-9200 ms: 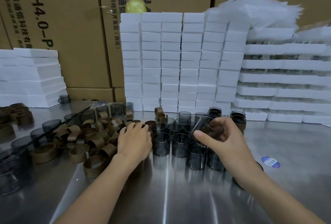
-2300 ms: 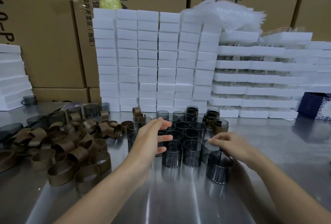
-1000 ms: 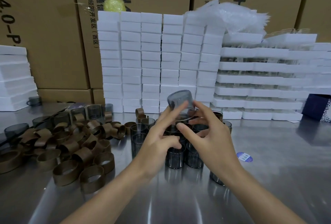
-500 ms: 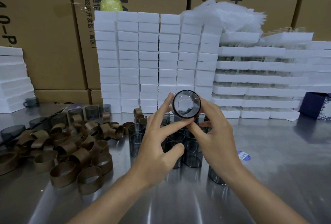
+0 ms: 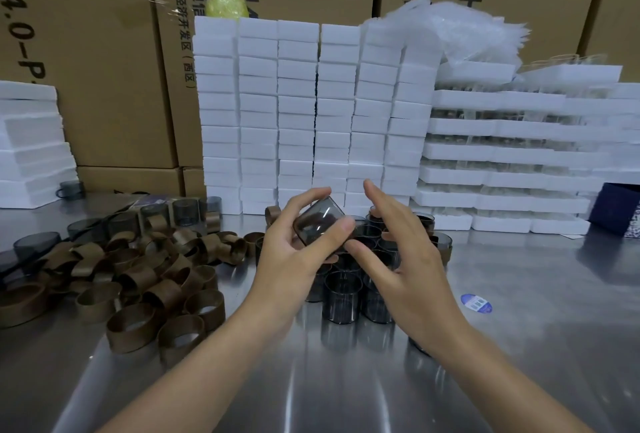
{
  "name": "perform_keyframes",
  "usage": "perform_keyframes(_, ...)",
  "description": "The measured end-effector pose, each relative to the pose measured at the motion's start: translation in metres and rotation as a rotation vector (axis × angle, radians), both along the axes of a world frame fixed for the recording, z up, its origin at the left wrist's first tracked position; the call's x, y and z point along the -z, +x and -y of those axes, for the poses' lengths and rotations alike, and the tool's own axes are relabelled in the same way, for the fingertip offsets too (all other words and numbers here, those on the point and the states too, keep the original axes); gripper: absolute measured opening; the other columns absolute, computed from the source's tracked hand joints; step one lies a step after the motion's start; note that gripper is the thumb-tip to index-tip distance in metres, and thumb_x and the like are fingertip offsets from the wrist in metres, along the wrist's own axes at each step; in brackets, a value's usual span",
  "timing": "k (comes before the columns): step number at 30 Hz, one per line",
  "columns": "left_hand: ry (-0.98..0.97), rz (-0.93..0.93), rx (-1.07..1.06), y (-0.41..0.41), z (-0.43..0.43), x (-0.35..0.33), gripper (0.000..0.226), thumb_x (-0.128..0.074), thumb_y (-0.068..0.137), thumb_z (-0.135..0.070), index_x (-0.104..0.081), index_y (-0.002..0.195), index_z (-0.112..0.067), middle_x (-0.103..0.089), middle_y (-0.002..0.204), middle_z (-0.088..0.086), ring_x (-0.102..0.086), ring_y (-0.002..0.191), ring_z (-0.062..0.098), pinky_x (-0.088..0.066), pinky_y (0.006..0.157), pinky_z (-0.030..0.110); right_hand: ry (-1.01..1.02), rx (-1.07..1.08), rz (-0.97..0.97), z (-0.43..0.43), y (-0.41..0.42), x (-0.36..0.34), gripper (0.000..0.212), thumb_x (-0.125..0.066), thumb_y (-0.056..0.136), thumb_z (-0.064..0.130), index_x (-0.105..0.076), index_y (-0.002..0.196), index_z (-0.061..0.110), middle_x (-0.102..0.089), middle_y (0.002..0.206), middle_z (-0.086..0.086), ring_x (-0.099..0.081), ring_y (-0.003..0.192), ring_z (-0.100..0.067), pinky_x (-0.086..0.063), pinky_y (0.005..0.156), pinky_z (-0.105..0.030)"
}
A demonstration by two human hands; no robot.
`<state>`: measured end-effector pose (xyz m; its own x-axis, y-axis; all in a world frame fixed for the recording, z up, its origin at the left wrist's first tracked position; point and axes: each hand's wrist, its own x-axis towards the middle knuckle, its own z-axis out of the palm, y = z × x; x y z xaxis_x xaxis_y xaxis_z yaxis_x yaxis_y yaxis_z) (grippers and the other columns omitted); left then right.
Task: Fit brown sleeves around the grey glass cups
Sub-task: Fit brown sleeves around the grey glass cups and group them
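My left hand (image 5: 294,252) grips a bare grey glass cup (image 5: 318,221), tilted on its side, above the middle of the steel table. My right hand (image 5: 398,252) hovers just right of the cup with fingers spread and straight; its forefinger tip lies near the cup's lower edge. Below both hands stands a cluster of grey glass cups (image 5: 343,297), partly hidden by the hands. A few cups at the cluster's right edge wear brown sleeves (image 5: 445,254). A pile of loose brown sleeves (image 5: 145,280) covers the table to the left.
Stacks of white foam blocks (image 5: 298,114) and foam trays (image 5: 512,155) line the back, with cardboard boxes (image 5: 104,51) behind. More foam (image 5: 31,145) stands at far left. A blue sticker (image 5: 476,303) lies right of the cups; a dark blue box (image 5: 616,207) sits at far right.
Both hands held the cup up with its mouth toward me; now the cup is lower and tilted in my left hand alone, and my right hand has let go and opened.
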<state>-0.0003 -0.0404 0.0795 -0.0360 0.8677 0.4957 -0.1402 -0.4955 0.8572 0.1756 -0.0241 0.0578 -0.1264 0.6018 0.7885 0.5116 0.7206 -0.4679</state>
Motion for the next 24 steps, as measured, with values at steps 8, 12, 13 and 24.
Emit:
perform_keyframes(8,-0.227,0.07,0.174,0.005,0.0,0.003,0.053,-0.036,0.11,-0.063,-0.078,0.126,-0.036,-0.08,0.125,0.004,-0.08,0.104,0.023,-0.054,0.095,0.043,-0.156,-0.127,-0.162,0.008,-0.007,-0.003,0.061,-0.055,0.097,0.072,-0.055,0.153,0.048,-0.063,0.137,0.029,-0.061,0.133,-0.009,-0.056,0.105,-0.037)
perform_keyframes(12,-0.272,0.0,0.219,0.005,-0.007,0.008,0.06,-0.025,0.115,-0.058,-0.078,0.129,-0.032,-0.08,0.127,0.006,-0.078,0.112,0.029,-0.053,0.096,0.044,-0.275,-0.228,-0.282,0.012,-0.011,-0.007,0.064,-0.05,0.098,0.069,-0.065,0.147,0.032,-0.072,0.136,0.018,-0.066,0.128,-0.004,-0.056,0.096,-0.018)
perform_keyframes(13,-0.255,-0.041,0.21,0.007,-0.007,0.009,0.061,-0.023,0.115,-0.057,-0.08,0.124,-0.038,-0.081,0.124,0.002,-0.079,0.109,0.026,-0.054,0.09,0.039,-0.31,-0.269,-0.314,0.013,-0.013,-0.008,0.062,-0.049,0.1,0.068,-0.069,0.142,0.028,-0.074,0.134,0.012,-0.068,0.127,-0.006,-0.055,0.095,-0.014)
perform_keyframes(24,0.024,-0.551,-0.062,0.012,-0.005,0.029,0.09,-0.007,0.082,-0.102,-0.064,0.117,-0.041,-0.062,0.125,-0.009,-0.059,0.116,-0.002,-0.043,0.1,0.025,-0.605,-0.401,-0.38,0.007,-0.019,-0.009,0.067,-0.021,0.107,0.076,-0.081,0.117,0.045,-0.082,0.119,0.005,-0.075,0.12,-0.011,-0.057,0.104,-0.024)
